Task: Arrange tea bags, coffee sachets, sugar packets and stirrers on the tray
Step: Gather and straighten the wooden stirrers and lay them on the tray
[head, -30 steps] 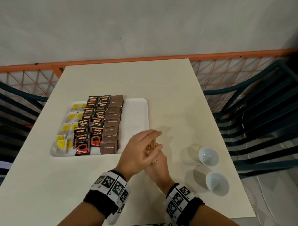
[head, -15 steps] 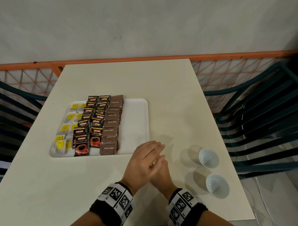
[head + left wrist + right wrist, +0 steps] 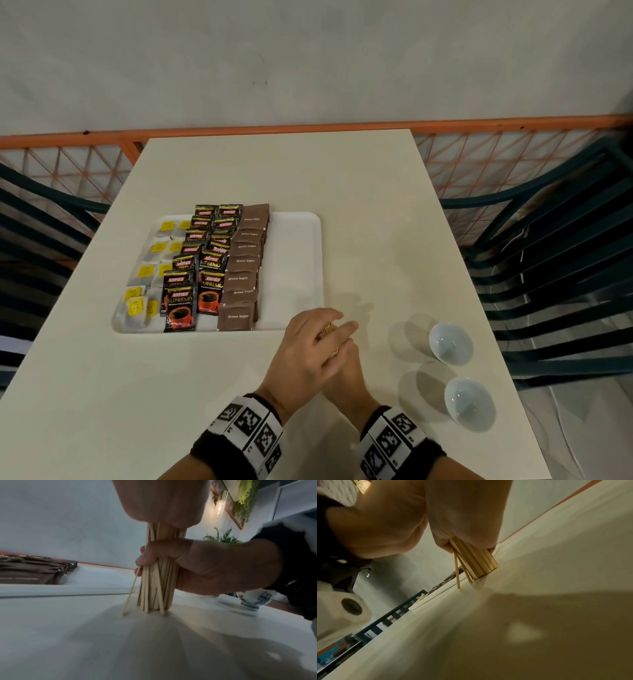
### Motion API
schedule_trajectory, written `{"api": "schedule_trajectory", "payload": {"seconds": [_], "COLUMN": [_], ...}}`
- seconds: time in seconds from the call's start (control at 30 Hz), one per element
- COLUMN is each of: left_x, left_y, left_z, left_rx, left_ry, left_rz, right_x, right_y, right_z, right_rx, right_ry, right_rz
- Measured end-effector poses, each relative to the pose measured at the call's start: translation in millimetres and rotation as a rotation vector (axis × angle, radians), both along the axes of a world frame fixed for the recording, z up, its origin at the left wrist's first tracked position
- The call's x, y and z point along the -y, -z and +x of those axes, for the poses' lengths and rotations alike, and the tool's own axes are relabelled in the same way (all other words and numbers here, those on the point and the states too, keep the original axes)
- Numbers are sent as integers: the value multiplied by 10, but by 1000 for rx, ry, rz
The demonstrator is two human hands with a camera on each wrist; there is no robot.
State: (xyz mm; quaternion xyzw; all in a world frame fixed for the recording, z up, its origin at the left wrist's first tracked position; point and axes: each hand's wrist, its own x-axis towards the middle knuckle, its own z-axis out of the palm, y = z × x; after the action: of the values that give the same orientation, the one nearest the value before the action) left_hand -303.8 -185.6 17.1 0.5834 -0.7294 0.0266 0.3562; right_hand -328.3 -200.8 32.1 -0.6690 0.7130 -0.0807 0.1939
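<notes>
Stirrers (image 3: 155,588) upright on table (image 3: 274,178), right-hand fingers (image 3: 145,559) wrapped round; left hand (image 3: 305,353) covers top (grip unclear).

Hidden or unclear, as we find it:
- Stirrers (image 3: 329,337): from the head view we see only a sliver of the bundle; the left hand (image 3: 305,356) covers most of it.
- Right hand (image 3: 346,375): we find it largely under the left.
- Tea bags (image 3: 137,305): we find the tag print too small to read.
- Desk (image 3: 539,628): smeared in the right wrist view.
- Both forearms: cut by the frame's bottom edge.
</notes>
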Motion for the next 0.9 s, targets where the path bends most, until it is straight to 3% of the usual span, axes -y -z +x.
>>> {"api": "schedule_trajectory", "payload": {"seconds": [0.1, 0.13, 0.23, 0.33, 0.4, 0.47, 0.53, 0.67, 0.9], "left_x": [-33, -36, -42, -20, 43, 114, 177, 383, 924], "left_y": [-6, -43, -232, -346, -407, -419, -457, -446, -382], "left_z": [15, 27, 99, 189, 286, 398, 528, 787, 1083], "left_rx": [-70, -143, -449, -659, -888, -1151, -1312, -1362, -1302], "left_ry": [13, 17, -16, -255, -382, -372, -336, -372, -467], "left_rz": [69, 114, 261, 331, 605, 860, 959, 1033, 1065], "right_x": [150, 146, 111, 364, 471, 565, 668, 901, 1321], "right_y": [-22, -105, -27, 46, -12, -64, -127, -136, 21], "right_z": [-99, -169, -466, -540, -394, -294, -232, -22, 411], "right_rx": [506, 690, 930, 874, 921, 967, 973, 878, 809], "right_ry": [39, 42, -311, -286, -229, -184, -145, -62, 4], "right_rz": [-8, 129, 288, 353, 445, 575, 725, 859, 802]}}
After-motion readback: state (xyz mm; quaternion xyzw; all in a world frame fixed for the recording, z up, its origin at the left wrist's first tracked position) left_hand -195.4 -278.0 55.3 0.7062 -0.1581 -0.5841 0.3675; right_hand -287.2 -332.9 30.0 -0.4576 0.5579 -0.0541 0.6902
